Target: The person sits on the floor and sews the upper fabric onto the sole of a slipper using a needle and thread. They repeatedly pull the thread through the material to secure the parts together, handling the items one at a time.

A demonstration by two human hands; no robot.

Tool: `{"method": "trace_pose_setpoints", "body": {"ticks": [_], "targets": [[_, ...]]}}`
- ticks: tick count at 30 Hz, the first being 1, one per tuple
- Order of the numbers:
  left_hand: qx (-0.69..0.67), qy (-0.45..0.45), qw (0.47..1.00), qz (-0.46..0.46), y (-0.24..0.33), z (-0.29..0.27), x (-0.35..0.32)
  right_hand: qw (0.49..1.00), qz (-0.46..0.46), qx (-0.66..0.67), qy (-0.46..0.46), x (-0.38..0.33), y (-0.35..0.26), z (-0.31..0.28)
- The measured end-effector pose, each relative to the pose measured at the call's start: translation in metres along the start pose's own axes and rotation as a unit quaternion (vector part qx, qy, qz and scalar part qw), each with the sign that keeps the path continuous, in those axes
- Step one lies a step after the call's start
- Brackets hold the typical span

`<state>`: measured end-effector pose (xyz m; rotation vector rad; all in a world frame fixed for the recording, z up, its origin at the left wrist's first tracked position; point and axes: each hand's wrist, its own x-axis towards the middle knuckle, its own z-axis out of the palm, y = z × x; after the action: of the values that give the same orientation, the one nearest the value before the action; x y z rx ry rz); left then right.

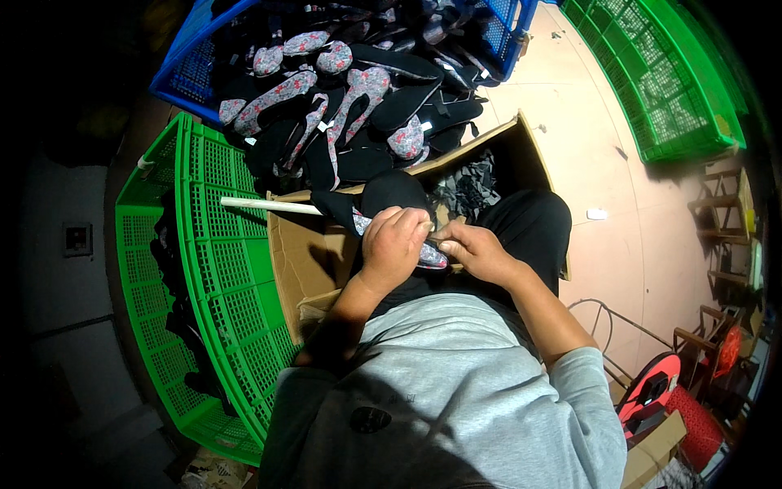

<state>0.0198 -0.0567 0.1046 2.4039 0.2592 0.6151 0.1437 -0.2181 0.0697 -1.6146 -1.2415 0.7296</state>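
Over my lap I hold a cloth shoe or slipper (432, 257), black with a grey floral print dotted in red. My left hand (394, 246) is wrapped round its middle, hiding much of it. My right hand (479, 252) is closed, thumb and fingers pinching at the edge close to my left fingertips; what exactly they grip is too small to make out. A pale round stick (271, 205) reaches out to the left from the black cloth (335, 203) at my left knee.
An open cardboard box (295, 273) with dark scraps (467, 190) lies around my knees. Beyond it a blue crate (192, 68) is heaped with similar floral and black pieces (358, 98). Green crates stand at my left (220, 269) and far right (652, 81).
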Motion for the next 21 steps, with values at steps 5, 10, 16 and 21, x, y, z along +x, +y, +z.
{"method": "trace_pose_setpoints", "body": {"ticks": [5, 10, 16, 21], "targets": [[-0.003, 0.031, 0.999, -0.023, 0.001, 0.003, 0.003, 0.973, 0.100, 0.200, 0.051, -0.021, 0.029, 0.016], [0.007, 0.002, 0.999, -0.051, 0.004, 0.000, 0.008, 0.948, 0.135, 0.276, 0.078, -0.039, 0.035, 0.021], [-0.003, 0.033, 0.999, -0.038, -0.001, 0.004, 0.008, 0.922, 0.155, 0.344, 0.087, -0.050, 0.047, 0.031], [0.012, -0.098, 0.994, 0.043, 0.004, -0.018, 0.016, 0.912, 0.166, 0.365, 0.091, -0.053, 0.054, 0.034]]}}
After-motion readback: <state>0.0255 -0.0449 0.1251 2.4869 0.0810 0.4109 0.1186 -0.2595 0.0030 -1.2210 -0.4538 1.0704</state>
